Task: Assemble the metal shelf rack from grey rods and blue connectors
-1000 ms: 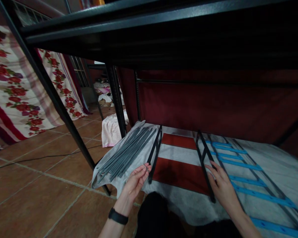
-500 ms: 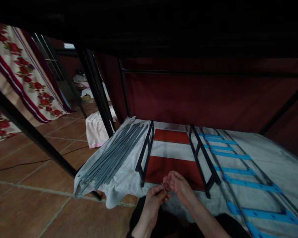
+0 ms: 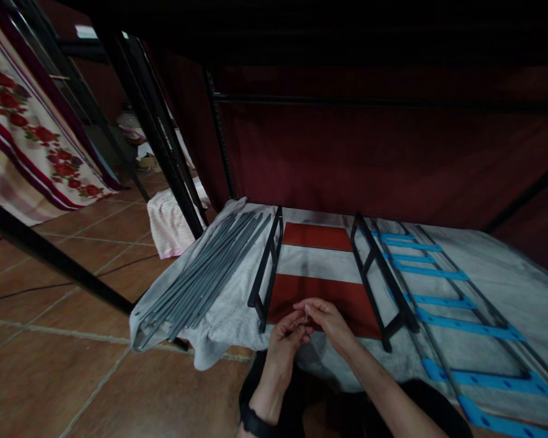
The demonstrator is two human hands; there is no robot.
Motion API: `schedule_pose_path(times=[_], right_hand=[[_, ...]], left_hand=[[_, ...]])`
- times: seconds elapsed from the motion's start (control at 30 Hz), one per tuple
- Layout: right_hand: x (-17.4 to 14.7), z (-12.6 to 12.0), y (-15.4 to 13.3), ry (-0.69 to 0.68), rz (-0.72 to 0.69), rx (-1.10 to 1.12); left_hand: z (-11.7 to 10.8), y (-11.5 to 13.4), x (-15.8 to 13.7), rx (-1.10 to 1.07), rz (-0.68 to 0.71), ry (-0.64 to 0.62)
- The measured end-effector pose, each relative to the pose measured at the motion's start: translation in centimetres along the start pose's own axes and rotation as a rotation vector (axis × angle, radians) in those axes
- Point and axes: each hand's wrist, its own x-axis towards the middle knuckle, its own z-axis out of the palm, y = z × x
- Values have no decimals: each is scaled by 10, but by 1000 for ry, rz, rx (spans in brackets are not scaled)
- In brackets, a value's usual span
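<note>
My left hand (image 3: 287,336) and my right hand (image 3: 323,317) meet in front of a black metal frame (image 3: 371,275) with red boards. Their fingertips are pinched together around a small, thin, pale piece (image 3: 306,316), too small to identify. Just beyond the hands lies the nearer red board (image 3: 322,298), partly covered by them. The farther red board (image 3: 317,236) sits between the frame's side rails. Both hands are closed and appear to touch each other at the fingers.
Grey rods (image 3: 205,277) lie bundled on a grey blanket (image 3: 231,337) at left. Blue slatted racks with thin rails (image 3: 472,328) rest at right. Black posts (image 3: 150,128) and a dark overhang (image 3: 329,36) frame the space. A cable (image 3: 68,283) crosses the tiled floor.
My right hand's fingers have come in to pinch beside my left fingertips, where they were looser before. The view has tilted down slightly, and a black wristband now shows on my left wrist.
</note>
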Motion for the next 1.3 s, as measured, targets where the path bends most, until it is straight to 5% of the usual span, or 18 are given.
schedule_pose_path(times=[0.17,0.27,0.37,0.47,0.8,1.03,1.3], right_hand=[[17,-31,-14,263,-1,135],[43,-51,-20,373,18,-356],[71,-65,-23,336,40,-1015],[92,-70,-21,275,81,-1282],[118,-71,-25,52,255,-1605],[131,-72,-36,-70,309,-1690],[122,-66,-66,-74,240,-1684]], left_hand=[[-2,11,-3,-201,-46,-48],[0,10,-5,-183,-12,-58],[1,4,-6,-125,16,-53],[0,1,-6,-101,41,-64],[0,5,-10,-95,42,-63],[-4,-4,4,-35,72,86],[-2,-9,6,149,216,53]])
